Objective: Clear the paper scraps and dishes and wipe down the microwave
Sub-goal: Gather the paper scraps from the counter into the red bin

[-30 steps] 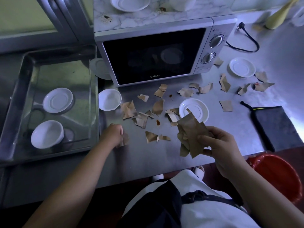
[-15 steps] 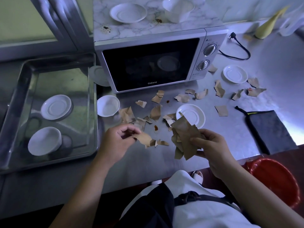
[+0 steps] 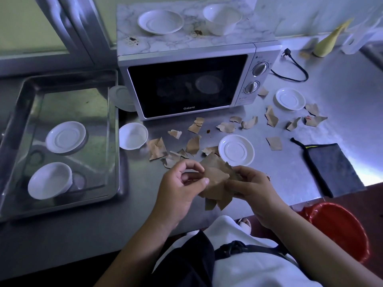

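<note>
Currently, your right hand (image 3: 253,188) grips a bundle of brown paper scraps (image 3: 216,181) above the counter (image 3: 290,168) near its front edge. Your left hand (image 3: 180,183) pinches the bundle's left side between thumb and fingers. Further loose scraps (image 3: 192,145) lie before the microwave (image 3: 186,85), around a white saucer (image 3: 236,150).

Free along the near edge of the bare grey steel countertop (image 3: 136,208); crowded ahead by torn brown paper scraps (image 3: 157,149), white round saucer (image 3: 236,150), silver microwave (image 3: 186,85).

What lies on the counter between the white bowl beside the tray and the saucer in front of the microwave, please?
Torn brown paper scraps lie scattered between the bowl and the saucer, as the head view shows.
</note>
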